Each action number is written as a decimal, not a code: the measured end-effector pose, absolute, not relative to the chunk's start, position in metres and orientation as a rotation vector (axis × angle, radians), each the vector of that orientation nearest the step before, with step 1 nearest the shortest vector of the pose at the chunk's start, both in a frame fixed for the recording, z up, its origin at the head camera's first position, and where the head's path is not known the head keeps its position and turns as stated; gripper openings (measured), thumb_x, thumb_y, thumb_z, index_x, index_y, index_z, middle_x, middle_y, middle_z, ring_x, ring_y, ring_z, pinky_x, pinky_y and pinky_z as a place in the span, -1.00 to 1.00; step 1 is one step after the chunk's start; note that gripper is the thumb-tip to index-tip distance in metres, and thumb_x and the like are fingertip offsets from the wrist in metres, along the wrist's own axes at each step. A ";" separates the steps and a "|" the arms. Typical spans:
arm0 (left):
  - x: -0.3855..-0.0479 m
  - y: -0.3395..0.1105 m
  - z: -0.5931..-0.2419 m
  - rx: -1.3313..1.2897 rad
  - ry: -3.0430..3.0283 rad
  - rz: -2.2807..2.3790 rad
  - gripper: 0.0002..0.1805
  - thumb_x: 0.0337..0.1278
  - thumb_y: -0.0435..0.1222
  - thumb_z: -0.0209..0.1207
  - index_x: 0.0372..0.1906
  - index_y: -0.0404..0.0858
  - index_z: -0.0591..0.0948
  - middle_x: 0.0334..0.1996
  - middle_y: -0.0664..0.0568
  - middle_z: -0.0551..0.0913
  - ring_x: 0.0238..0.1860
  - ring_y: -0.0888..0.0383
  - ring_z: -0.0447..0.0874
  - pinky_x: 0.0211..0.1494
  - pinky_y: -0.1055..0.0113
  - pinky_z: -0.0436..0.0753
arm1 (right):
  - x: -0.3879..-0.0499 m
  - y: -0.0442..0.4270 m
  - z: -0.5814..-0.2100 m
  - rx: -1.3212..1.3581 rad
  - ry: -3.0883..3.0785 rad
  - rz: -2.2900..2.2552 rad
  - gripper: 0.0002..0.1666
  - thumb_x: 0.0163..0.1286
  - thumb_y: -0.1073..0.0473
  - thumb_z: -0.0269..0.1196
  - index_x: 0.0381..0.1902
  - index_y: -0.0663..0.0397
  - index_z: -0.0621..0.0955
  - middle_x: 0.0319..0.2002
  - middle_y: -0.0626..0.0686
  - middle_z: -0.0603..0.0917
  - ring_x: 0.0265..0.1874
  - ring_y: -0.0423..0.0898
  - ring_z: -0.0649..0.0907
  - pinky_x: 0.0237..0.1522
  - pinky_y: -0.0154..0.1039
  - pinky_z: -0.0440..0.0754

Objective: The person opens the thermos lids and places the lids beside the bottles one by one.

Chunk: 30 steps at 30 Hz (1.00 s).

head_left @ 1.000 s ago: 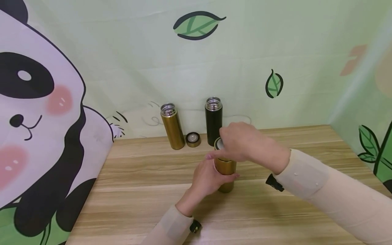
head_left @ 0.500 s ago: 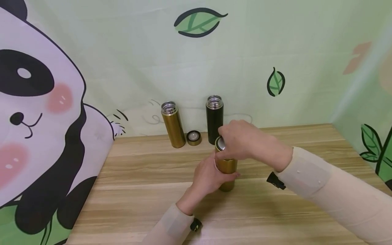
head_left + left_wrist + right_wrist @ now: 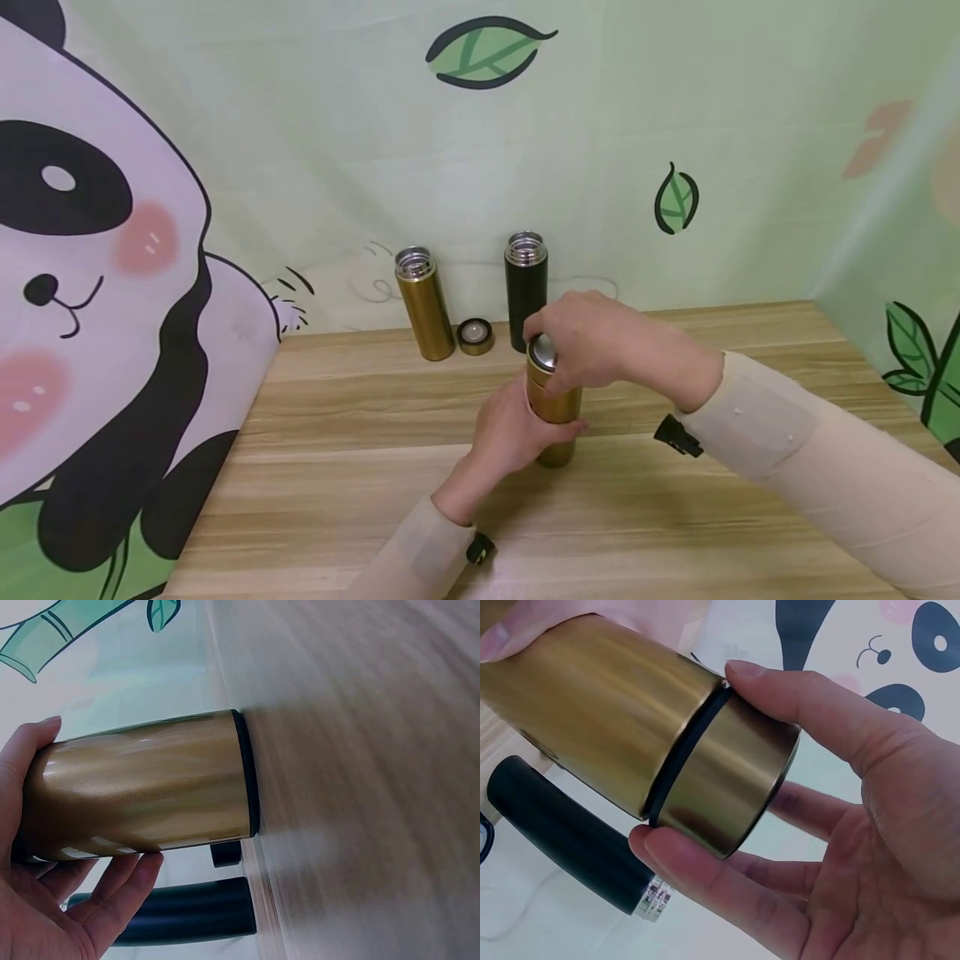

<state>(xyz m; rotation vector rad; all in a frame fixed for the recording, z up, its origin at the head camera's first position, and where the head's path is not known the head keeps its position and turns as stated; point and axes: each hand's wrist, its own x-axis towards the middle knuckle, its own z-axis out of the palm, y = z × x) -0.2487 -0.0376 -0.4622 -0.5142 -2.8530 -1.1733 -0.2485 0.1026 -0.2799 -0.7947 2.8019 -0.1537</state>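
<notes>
A gold thermos bottle (image 3: 555, 408) stands upright on the wooden table, and in the left wrist view its black-edged base meets the tabletop. My left hand (image 3: 510, 429) grips the body from the left, fingers and thumb around it. Over the top, my right hand (image 3: 596, 337) pinches the gold lid (image 3: 731, 772) between thumb and fingers. The lid sits on the bottle's mouth with a dark band at the joint, as the right wrist view shows. I cannot tell how tightly it is seated.
Behind, near the wall, stand a lidless gold bottle (image 3: 426, 317) and a lidless black bottle (image 3: 527, 296). Between them lies a loose gold lid (image 3: 475, 337), its inside facing up. A printed backdrop (image 3: 360, 167) rises at the table's far edge.
My right thumb has moved from the left of the lid to its front, and the fingers have shifted left around it. My left hand keeps its grip in place.
</notes>
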 end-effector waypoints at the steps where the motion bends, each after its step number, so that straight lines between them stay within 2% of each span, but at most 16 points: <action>1: -0.249 -0.038 -0.462 -0.517 -2.851 -1.175 -0.24 -0.12 0.30 0.49 0.15 0.05 0.51 -0.07 0.20 0.73 -0.14 0.19 0.68 -0.06 0.21 0.61 | -0.248 0.103 -0.280 -0.796 2.796 -0.151 -0.27 0.13 0.07 0.59 0.27 0.02 0.63 -0.02 0.09 0.77 -0.09 -0.01 0.73 -0.11 -0.11 0.72; 6: -0.249 -0.038 -0.463 -0.526 -2.848 -1.181 -0.24 -0.12 0.29 0.49 0.15 0.06 0.50 -0.08 0.22 0.72 -0.15 0.21 0.68 -0.07 0.22 0.61 | -0.249 0.104 -0.278 -0.829 2.769 -0.138 -0.29 0.12 0.20 0.57 0.26 -0.06 0.64 0.04 0.10 0.75 -0.02 0.03 0.71 -0.03 -0.04 0.71; 13: -0.249 -0.038 -0.460 -0.547 -2.851 -1.175 -0.23 -0.10 0.27 0.48 0.18 0.03 0.49 -0.10 0.20 0.71 -0.17 0.20 0.67 -0.08 0.23 0.60 | -0.248 0.107 -0.277 -0.919 2.742 -0.123 -0.28 0.07 0.27 0.59 0.23 -0.13 0.65 0.11 0.05 0.73 0.09 0.04 0.67 0.15 0.06 0.62; 21: -0.248 -0.038 -0.461 -0.527 -2.850 -1.189 -0.28 -0.13 0.28 0.49 0.08 0.02 0.54 -0.19 0.22 0.70 -0.26 0.23 0.65 -0.15 0.26 0.58 | -0.249 0.111 -0.276 -1.013 2.703 -0.096 -0.25 -0.02 0.42 0.60 0.13 -0.23 0.67 -0.03 0.00 0.64 -0.01 0.03 0.66 0.09 0.07 0.63; 25: -0.248 -0.039 -0.462 -0.535 -2.843 -1.198 -0.30 -0.12 0.27 0.49 0.07 0.03 0.55 -0.18 0.23 0.71 -0.26 0.24 0.65 -0.16 0.26 0.57 | -0.249 0.112 -0.277 -1.060 2.683 -0.103 -0.25 -0.02 0.45 0.59 0.10 -0.22 0.68 0.00 0.00 0.62 0.02 0.05 0.66 0.10 0.09 0.64; 30: -0.248 -0.039 -0.462 -0.534 -2.842 -1.207 -0.33 -0.12 0.27 0.50 0.03 0.03 0.56 -0.21 0.24 0.70 -0.29 0.25 0.64 -0.18 0.27 0.57 | -0.249 0.113 -0.279 -1.065 2.678 -0.123 -0.22 -0.01 0.60 0.48 0.08 -0.24 0.67 -0.01 -0.02 0.60 0.01 0.03 0.66 0.08 0.07 0.65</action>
